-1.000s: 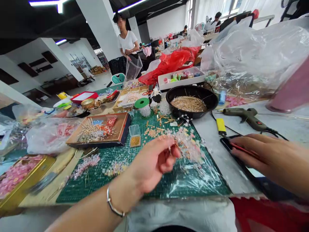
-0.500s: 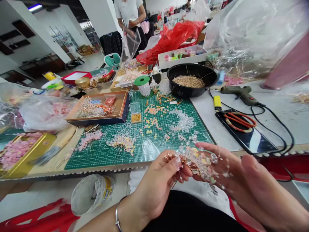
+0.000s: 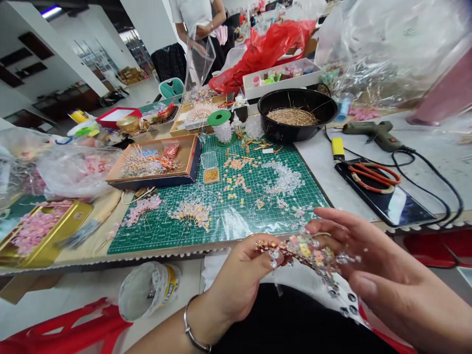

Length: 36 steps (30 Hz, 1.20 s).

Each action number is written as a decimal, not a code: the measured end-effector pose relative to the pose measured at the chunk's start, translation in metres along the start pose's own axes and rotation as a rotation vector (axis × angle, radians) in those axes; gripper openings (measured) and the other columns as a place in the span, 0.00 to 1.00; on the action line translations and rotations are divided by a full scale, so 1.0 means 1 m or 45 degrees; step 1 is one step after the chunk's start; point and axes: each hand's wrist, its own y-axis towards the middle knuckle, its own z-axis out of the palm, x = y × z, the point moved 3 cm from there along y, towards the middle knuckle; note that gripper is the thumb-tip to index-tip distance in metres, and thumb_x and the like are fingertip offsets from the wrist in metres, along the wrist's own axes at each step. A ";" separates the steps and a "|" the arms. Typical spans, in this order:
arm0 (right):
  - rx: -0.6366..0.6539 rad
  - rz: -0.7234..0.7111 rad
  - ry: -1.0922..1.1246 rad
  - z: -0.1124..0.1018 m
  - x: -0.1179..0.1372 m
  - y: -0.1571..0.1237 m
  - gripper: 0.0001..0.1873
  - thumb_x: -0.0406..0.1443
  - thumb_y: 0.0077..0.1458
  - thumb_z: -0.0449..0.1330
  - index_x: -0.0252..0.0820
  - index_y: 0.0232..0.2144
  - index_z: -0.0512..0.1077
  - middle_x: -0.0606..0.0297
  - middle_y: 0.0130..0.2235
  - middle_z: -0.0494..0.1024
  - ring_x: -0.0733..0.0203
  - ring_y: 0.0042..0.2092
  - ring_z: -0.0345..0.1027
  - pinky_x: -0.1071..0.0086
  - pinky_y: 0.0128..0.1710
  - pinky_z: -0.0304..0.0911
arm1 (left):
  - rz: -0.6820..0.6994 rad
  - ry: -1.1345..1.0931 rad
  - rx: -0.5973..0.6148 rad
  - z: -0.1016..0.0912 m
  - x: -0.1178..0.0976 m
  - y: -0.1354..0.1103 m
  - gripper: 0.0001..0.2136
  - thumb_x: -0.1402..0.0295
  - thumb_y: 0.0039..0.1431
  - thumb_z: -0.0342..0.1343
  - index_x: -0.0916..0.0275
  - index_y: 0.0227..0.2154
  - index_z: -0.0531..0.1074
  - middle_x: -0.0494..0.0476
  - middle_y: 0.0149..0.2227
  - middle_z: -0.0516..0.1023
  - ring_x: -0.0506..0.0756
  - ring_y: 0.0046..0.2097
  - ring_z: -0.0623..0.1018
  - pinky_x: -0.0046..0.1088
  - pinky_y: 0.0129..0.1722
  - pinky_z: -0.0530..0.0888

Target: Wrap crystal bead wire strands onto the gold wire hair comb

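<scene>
My left hand (image 3: 241, 278) pinches one end of a beaded hair ornament (image 3: 308, 251) between thumb and fingers. The ornament has a gold-coloured wire base, clear beads and small yellow, pink and peach flowers. Clear beads on its far side hang down over my lap. My right hand (image 3: 391, 275) is open at the ornament's right end, fingers spread and thumb apart; its fingertips are behind or beside the beads, and I cannot tell whether they touch. On the green cutting mat (image 3: 155, 236) lie two similar pieces, a yellow-and-pink ornament (image 3: 193, 215) and a pink ornament (image 3: 142, 209).
Clear beads (image 3: 283, 178) and small peach flowers (image 3: 236, 163) lie loose on the mat. Behind are an open box (image 3: 193, 167), a green spool (image 3: 218, 118) and a black bowl (image 3: 298, 132). A glue gun (image 3: 376, 133) and a phone-like black slab (image 3: 409, 209) lie right. Beyond stands a person (image 3: 195, 14).
My right hand has drawn back a little from under the ornament, its fingers more spread. The ornament has turned in my left hand, and its clear beads hang lower. The view has shifted slightly.
</scene>
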 end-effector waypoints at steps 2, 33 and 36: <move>-0.024 -0.013 -0.038 -0.001 -0.002 0.000 0.36 0.48 0.52 0.66 0.64 0.61 0.61 0.62 0.56 0.74 0.49 0.53 0.73 0.63 0.46 0.76 | -0.020 0.064 0.025 0.000 0.000 0.003 0.10 0.62 0.47 0.71 0.61 0.30 0.80 0.54 0.34 0.79 0.55 0.39 0.75 0.33 0.46 0.69; 0.038 0.497 0.331 -0.007 -0.006 0.029 0.28 0.47 0.50 0.68 0.50 0.52 0.68 0.59 0.49 0.78 0.53 0.43 0.76 0.63 0.43 0.73 | -0.194 0.099 0.206 0.006 0.008 0.016 0.11 0.65 0.58 0.65 0.63 0.34 0.68 0.55 0.30 0.79 0.52 0.34 0.80 0.22 0.26 0.74; 0.074 0.504 0.415 -0.004 -0.004 0.028 0.29 0.47 0.48 0.69 0.51 0.51 0.68 0.61 0.47 0.78 0.55 0.42 0.77 0.65 0.43 0.72 | -0.182 0.128 0.185 0.006 0.007 0.015 0.12 0.65 0.58 0.65 0.63 0.34 0.67 0.55 0.30 0.79 0.51 0.34 0.80 0.21 0.27 0.74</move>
